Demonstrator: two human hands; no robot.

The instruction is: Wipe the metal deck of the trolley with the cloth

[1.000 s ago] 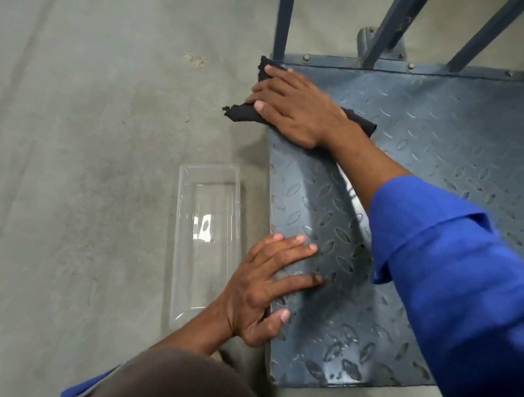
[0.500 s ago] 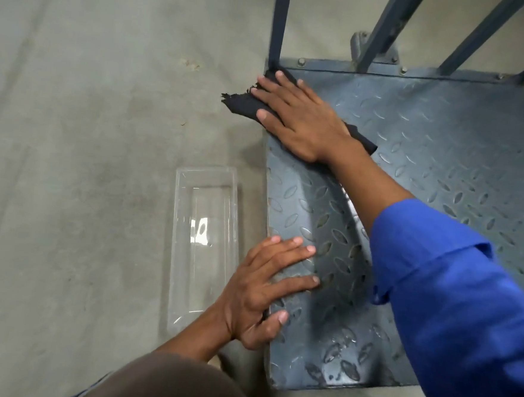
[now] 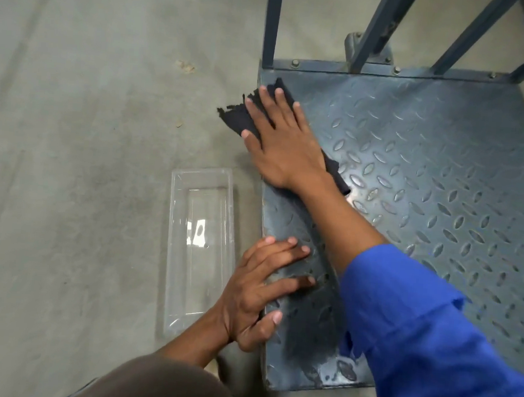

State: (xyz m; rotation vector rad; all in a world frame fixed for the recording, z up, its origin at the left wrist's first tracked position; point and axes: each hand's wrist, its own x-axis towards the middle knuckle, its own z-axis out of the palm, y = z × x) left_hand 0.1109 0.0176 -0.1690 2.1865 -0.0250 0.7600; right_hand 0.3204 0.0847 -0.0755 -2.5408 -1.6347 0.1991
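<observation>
Head view — right hand (image 3: pixel 284 144) flat on cloth (image 3: pixel 238 119); left hand (image 3: pixel 257 294) spread on deck (image 3: pixel 427 166).

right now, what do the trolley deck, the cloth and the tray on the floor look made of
Trolley deck: likely steel, blue-grey paint, raised tread lozenges, shiny bare patches at the near corner. Cloth: matte black fabric, frayed edge. Tray: probably clear glossy plastic; floor shows through, light glints on it.

Most of the black cloth (image 3: pixel 237 119) lies hidden under the right hand (image 3: pixel 284 144). A blue sleeve (image 3: pixel 430 349) covers the near part of the trolley deck (image 3: pixel 443 155), whose right side is cut off. The upright bars (image 3: pixel 272 22) run out past the top edge.
</observation>
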